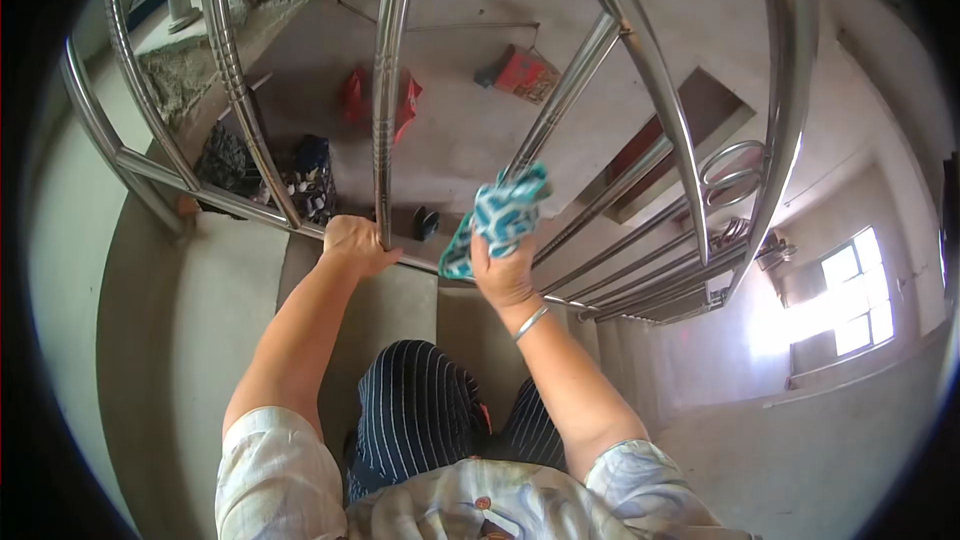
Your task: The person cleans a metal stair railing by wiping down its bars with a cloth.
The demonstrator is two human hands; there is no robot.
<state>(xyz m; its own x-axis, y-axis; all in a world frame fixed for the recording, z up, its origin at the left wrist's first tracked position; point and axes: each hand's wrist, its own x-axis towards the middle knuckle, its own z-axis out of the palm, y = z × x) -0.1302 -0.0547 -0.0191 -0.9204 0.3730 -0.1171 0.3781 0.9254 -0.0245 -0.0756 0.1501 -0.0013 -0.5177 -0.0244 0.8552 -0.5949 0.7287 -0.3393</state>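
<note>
My left hand (355, 243) is closed around the lower rail (245, 206) of a shiny metal stair railing, right beside the foot of an upright bar (388, 90). In my right hand (508, 270) is a teal and white patterned cloth (505, 212), bunched up with the fingers mostly hidden behind it. The cloth lies against the lower part of another metal bar (565, 90), and it seems to wrap round it. A bangle (532, 322) circles my right wrist.
Stairs (225, 290) run below the railing. Through the bars show a floor far below with a red bag (405, 105), a red patterned box (527, 73), dark shoes (426, 223) and dark patterned cloth (312, 175). A bright window (855, 290) is at right.
</note>
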